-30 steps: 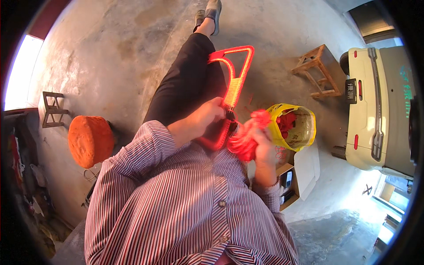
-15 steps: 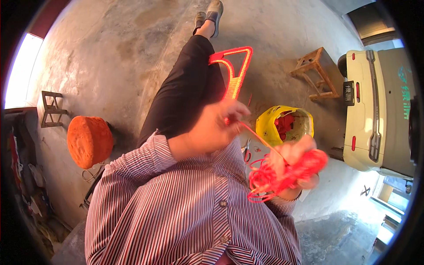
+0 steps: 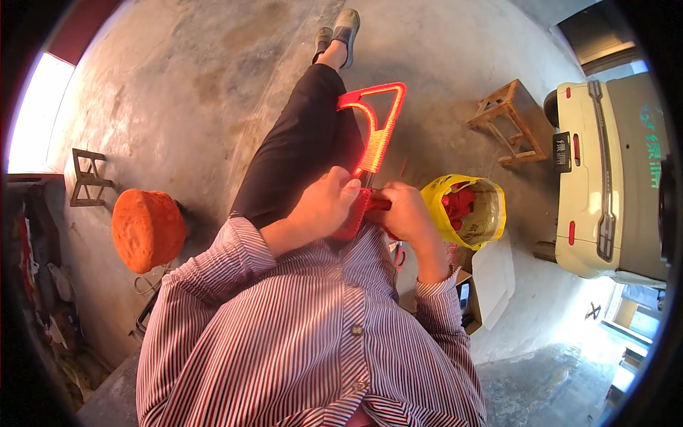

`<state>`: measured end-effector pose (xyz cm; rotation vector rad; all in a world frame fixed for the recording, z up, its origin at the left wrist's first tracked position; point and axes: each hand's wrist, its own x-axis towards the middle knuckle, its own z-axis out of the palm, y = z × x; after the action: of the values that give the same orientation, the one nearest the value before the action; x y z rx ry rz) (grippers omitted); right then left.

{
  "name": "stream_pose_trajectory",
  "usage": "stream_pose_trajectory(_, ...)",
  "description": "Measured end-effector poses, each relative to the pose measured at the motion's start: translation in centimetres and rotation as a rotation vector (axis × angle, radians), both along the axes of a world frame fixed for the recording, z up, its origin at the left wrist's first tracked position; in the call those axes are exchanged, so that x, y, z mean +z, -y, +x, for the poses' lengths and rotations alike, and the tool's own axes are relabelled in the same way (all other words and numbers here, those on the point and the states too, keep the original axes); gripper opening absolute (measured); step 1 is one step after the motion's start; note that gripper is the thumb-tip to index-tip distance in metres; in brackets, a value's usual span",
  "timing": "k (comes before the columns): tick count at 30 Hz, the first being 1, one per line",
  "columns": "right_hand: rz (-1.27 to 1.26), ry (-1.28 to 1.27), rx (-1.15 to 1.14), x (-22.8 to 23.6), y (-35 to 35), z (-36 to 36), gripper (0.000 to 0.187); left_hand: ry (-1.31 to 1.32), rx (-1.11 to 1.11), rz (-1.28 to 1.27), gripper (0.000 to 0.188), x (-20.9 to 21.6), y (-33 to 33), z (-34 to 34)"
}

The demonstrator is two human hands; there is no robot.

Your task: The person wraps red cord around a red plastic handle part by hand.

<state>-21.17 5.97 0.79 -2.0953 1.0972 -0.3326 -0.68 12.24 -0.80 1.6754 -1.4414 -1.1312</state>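
Observation:
A flat frame (image 3: 375,146) wrapped in bright red cord lies over my lap, its open curved end pointing away from me. A short dark stretch of it shows bare between the wrapped parts. My left hand (image 3: 324,203) is closed on the frame's near part, thumb on top. Close beside it, at the frame's right edge, my right hand (image 3: 407,211) is closed with its fingers curled under. Some red cord (image 3: 380,203) shows at those fingers; the rest of the bundle is hidden.
Right of my lap stand a yellow bucket (image 3: 430,192) with red material inside and an open box (image 3: 496,277). Scissors (image 3: 400,257) lie near my right hip. An orange round stool (image 3: 146,229), wooden stools (image 3: 509,117) and a parked cream vehicle (image 3: 585,178) stand around.
My right hand has come in from the right to the frame, and the loose red cord bundle has gone out of sight. My left hand has moved slightly nearer and closed on the frame.

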Motion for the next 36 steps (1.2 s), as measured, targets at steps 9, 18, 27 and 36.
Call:
stream_pose_trajectory(9,0.071,0.66,-0.431,0.7,-1.4,2.1,0.032,0.105,0.194,-0.366,0.01,2.6,3.2,0.8)
stream_pose_trajectory(18,-0.077,0.775,-0.297,4.6,-1.4,0.3,0.06,-0.923,0.185,0.182,0.016,8.7,3.8,-0.5)
stream_pose_trajectory(27,0.718,1.829,-0.221,11.6,0.3,-19.1,0.012,-0.84,0.458,0.25,0.032,0.4,4.5,-2.3)
stream_pose_trajectory(36,0.446,1.499,-1.113,4.3,-11.5,-25.4,0.026,-0.966,0.281,0.506,0.035,-0.9,5.5,-1.1)
